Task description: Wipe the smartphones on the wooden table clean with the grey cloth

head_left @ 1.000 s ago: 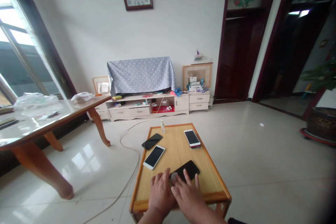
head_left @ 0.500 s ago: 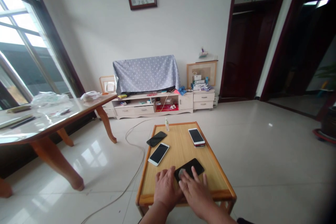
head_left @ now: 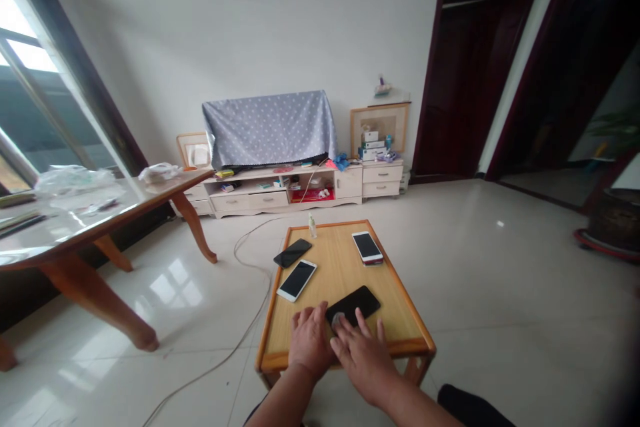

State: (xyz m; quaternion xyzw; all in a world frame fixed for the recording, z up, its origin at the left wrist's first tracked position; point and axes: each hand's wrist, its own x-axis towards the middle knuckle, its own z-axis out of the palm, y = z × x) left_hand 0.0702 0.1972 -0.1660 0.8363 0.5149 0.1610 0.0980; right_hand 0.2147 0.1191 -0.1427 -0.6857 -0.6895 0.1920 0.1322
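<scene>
On a low wooden table (head_left: pixel 345 287) lies a black phone (head_left: pixel 357 304), face up near the front edge. My right hand (head_left: pixel 363 363) rests with spread fingers on its lower edge. A small grey pad (head_left: pixel 339 320) sits on the phone between my hands, partly hidden by my fingers. My left hand (head_left: pixel 309 340) lies on the wood just left of the phone, holding nothing I can see. Farther back lie a black phone (head_left: pixel 293 253), a white phone (head_left: pixel 297 280) and a white phone (head_left: pixel 367 247) on a red-edged phone. A small bottle (head_left: pixel 313 227) stands at the far edge.
A thin cable (head_left: pixel 240 340) runs across the tiled floor left of the low table. A glass-topped wooden table (head_left: pixel 100 213) stands to the left, with plastic bags on it. A cream cabinet (head_left: pixel 285 197) stands against the far wall under a dotted cloth.
The whole view has shifted and tilted slightly with my head. My hands stay at the black phone, and the other phones have not moved on the table.
</scene>
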